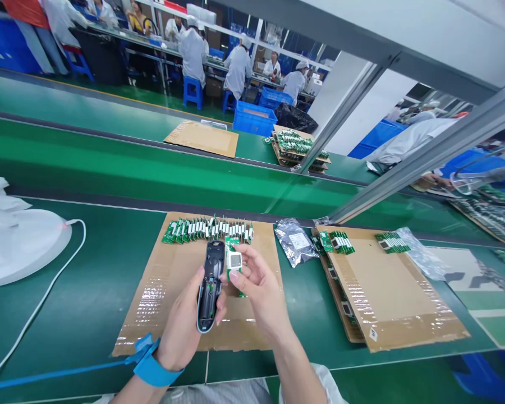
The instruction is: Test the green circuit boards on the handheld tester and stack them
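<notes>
Two pieces held, centre of frame: your left hand (189,307) wraps its fingers round a black casing (211,286); just beside, your right hand (261,289) pinches a green circuit board (234,261) in its fingers. Cardboard (160,306) beneath, on the counter (96,292).

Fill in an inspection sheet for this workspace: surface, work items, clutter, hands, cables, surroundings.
Surface: green worktop, a cardboard sheet lying on it.
Work items: black casing; circuit board with white-framed screen; row of boards along the sheet's far edge.
Clutter: silvery bag right of the sheet; stacked cardboard farther right, bearing more boards.
Hands: left hand holds the casing; right hand holds the circuit board.
Cables: white cable from a white rounded object; blue cord from the blue wrist strap.
Surroundings: people in white coats, blue stools, blue crates.
</notes>
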The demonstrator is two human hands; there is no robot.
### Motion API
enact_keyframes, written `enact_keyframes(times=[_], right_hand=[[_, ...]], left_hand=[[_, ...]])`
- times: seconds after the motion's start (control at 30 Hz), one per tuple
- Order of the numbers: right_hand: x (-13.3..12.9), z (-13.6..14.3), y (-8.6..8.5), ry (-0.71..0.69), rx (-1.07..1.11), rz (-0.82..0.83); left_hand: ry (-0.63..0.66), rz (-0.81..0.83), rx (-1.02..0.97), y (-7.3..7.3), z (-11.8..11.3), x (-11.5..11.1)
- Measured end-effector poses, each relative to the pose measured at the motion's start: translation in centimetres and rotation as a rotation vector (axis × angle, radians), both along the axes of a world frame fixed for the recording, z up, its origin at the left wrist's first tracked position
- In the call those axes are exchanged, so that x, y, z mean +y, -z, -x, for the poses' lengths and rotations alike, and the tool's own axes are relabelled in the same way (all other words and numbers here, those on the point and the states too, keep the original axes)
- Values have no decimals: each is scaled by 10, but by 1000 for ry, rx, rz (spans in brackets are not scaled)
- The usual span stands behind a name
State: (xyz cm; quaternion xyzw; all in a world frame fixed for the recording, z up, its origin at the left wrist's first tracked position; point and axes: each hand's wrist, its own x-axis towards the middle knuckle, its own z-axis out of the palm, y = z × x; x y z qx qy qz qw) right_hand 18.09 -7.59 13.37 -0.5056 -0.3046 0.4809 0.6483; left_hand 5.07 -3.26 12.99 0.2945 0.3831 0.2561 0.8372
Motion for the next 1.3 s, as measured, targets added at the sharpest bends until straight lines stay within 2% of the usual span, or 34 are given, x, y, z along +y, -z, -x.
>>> enact_keyframes(times=[0.17,0.33,0.8,1.3], right_hand=[[0,11,3,62,-361,38],[2,14,9,91,-491,60],[2,11,1,56,-668,3],[4,7,0,52,-648,-18]], left_hand=[[-12,-24,-8,1,0,-1],[-28,4,-13,0,0,-1],[-30,-24,-48,1,0,-3],[-8,-40,-44,1,0,-3]])
